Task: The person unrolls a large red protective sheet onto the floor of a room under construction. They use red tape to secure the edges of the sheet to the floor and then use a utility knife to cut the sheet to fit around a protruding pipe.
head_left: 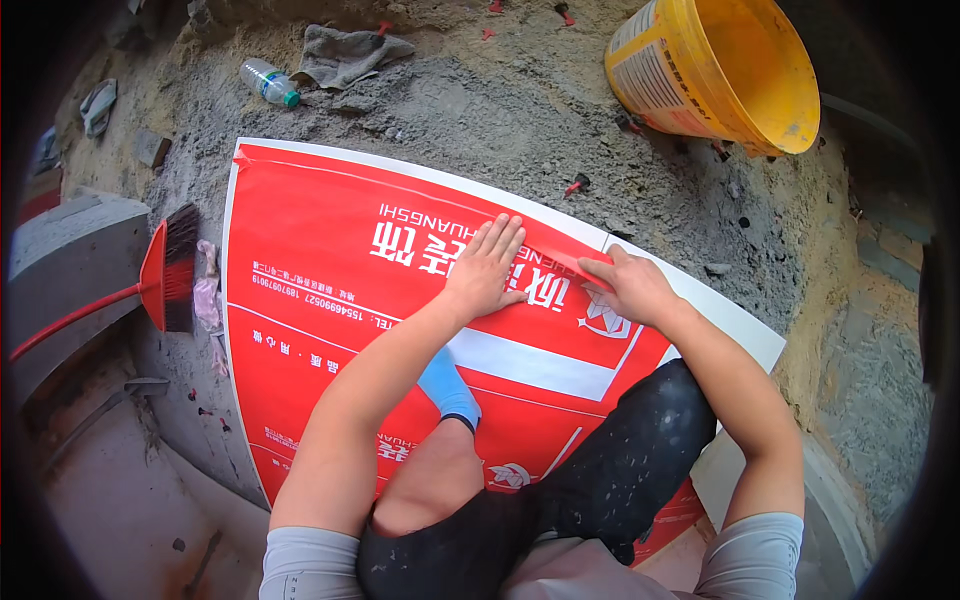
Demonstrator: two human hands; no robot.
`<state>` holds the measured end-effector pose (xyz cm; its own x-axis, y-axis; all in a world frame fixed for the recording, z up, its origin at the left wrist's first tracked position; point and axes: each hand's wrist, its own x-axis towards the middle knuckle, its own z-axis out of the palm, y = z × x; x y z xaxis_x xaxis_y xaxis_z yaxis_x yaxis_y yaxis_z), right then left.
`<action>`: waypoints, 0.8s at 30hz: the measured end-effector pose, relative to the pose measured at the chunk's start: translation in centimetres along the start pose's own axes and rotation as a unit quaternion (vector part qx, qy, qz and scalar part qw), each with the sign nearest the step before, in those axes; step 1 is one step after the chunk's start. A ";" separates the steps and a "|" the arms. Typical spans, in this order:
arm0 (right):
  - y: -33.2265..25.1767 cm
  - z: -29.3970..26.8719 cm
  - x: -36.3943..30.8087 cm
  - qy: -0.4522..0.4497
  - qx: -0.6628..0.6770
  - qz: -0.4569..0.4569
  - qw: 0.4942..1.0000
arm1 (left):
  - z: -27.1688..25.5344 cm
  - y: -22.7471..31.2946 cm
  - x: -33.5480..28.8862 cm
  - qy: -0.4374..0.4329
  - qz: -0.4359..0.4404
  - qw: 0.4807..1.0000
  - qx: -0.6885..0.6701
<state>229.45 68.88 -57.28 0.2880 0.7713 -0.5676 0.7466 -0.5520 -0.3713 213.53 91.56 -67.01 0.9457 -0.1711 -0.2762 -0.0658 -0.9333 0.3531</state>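
A red printed sheet [330,240] with white lettering covers a large flat panel, whose white rim [720,318] shows along the far and right sides. My left hand [487,268] lies flat on the sheet, its fingers stretched out near the far edge. My right hand [637,287] is beside it to the right, fingers partly curled at the sheet. Between the hands, a smooth red strip [556,246] partly covers the lettering; whether it is a fold or a separate piece, I cannot tell. What the right fingers pinch is hidden. My blue-socked foot [450,385] rests on the sheet.
Rough grey mortar surrounds the panel's far side. A yellow bucket [680,80] lies tilted at the far right. A plastic bottle [268,82] and grey rag [350,57] lie at the far left. A red broom [165,275] and concrete block [75,245] are left; small red clips lie scattered.
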 end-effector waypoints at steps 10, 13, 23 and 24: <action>6.4 4.7 -20.3 0.150 0.040 -0.022 0.988 | -1.8 1.8 0.5 -0.106 -0.043 0.989 0.099; 10.9 7.1 -21.4 0.166 -0.007 0.044 0.985 | -2.2 2.4 0.9 -0.123 -0.056 0.985 0.104; 18.1 10.9 -21.3 0.164 -0.057 0.155 0.972 | -1.4 2.7 1.0 -0.096 -0.047 0.989 0.105; 18.3 11.2 -21.1 0.159 -0.062 0.159 0.972 | -1.3 2.9 1.1 -0.090 -0.048 0.989 0.109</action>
<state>230.29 38.92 -60.35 0.6724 0.6376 -0.3760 0.6503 -0.7515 -0.1112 214.77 89.04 -65.10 0.8801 -0.1144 -0.4609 -0.0647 -0.9904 0.1221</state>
